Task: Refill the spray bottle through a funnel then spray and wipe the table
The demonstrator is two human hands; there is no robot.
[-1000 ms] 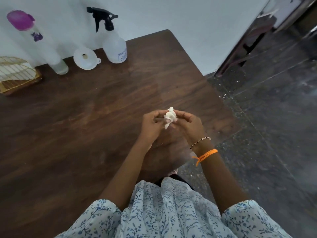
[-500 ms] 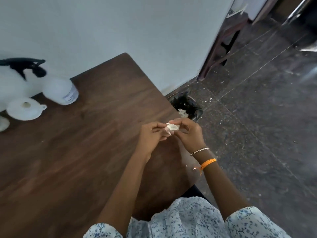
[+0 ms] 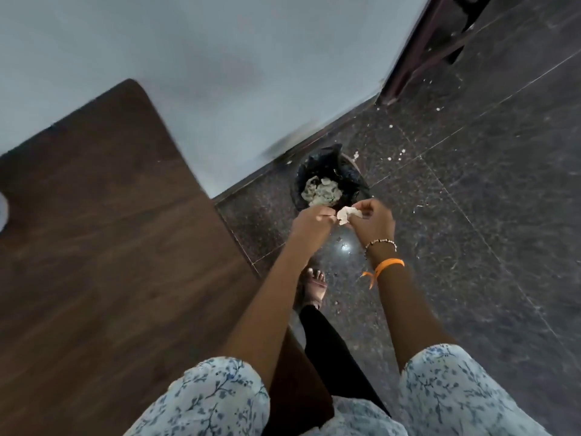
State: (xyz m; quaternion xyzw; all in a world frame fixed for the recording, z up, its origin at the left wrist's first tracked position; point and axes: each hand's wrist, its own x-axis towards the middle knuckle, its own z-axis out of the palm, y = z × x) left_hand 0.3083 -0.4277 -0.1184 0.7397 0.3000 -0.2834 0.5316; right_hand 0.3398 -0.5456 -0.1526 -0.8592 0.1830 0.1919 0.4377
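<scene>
White tissue wad (image 3: pixel 346 213) between both hands' fingertips

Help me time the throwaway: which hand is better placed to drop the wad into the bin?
Probably the right hand: it pinches the tissue wad, just short of the bin. The left hand touches only its edge.

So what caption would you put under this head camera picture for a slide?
Both hands, left hand and right hand, hold a crumpled tissue above the bin beside the table.
</scene>
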